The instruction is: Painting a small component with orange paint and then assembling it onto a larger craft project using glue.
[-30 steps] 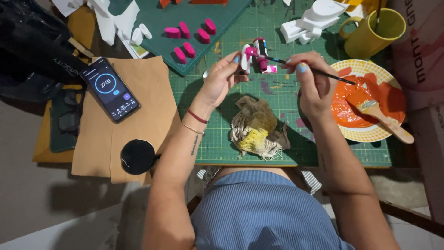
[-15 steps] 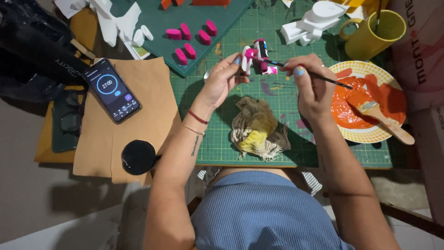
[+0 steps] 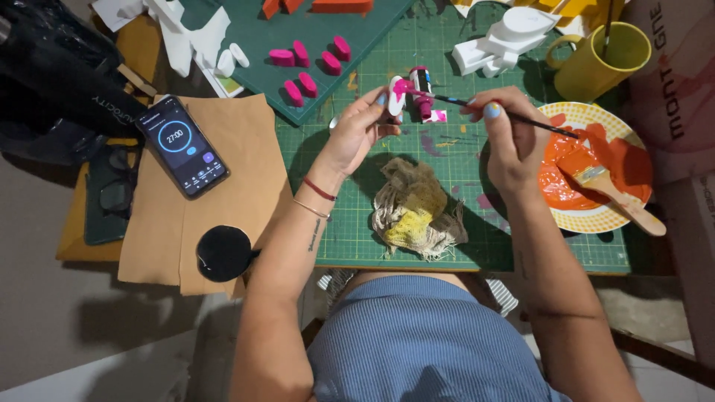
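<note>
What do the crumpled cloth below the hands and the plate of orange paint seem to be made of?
The cloth looks like coarse, loosely woven fabric, perhaps burlap or gauze: open weave, frayed threads at its edges, yellow paint stains. The plate looks like glazed ceramic or hard plastic: a smooth, rigid rim with a yellow pattern. The head view cannot settle which.

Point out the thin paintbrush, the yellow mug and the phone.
thin paintbrush point(image 3: 536, 122), head view, on its dark handle.
yellow mug point(image 3: 592, 67), head view, on its outer wall.
phone point(image 3: 182, 145), head view, on its lit screen.
</note>
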